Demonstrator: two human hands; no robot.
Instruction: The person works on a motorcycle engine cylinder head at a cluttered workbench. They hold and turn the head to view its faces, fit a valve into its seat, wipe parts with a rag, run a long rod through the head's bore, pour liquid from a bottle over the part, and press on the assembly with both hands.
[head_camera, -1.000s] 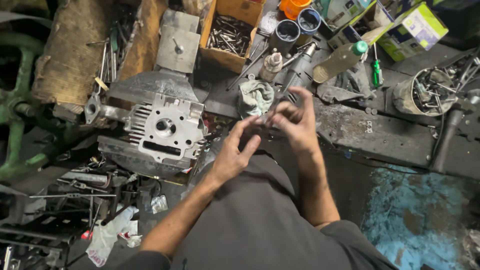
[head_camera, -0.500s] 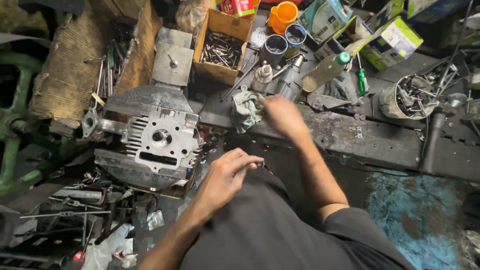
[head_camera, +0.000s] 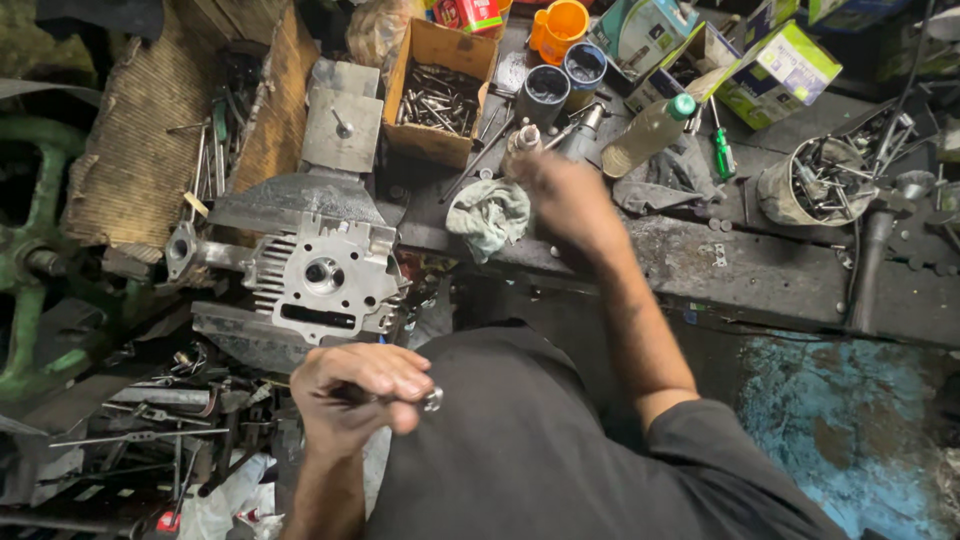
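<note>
Over the cluttered workbench (head_camera: 780, 270), the right hand (head_camera: 562, 195), blurred so its grip cannot be told, reaches near the crumpled rag (head_camera: 490, 215). Left hand (head_camera: 352, 392) is closed around a small metal tool (head_camera: 432, 399), its long axis pointing right, below the finned engine part (head_camera: 325, 275), which lies nearer this hand.

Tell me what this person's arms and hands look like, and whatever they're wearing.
Both forearms are bare, with no gloves, watch or rings visible on the left hand. The right hand is motion-blurred. A dark grey short-sleeved shirt covers the upper arms.
</note>
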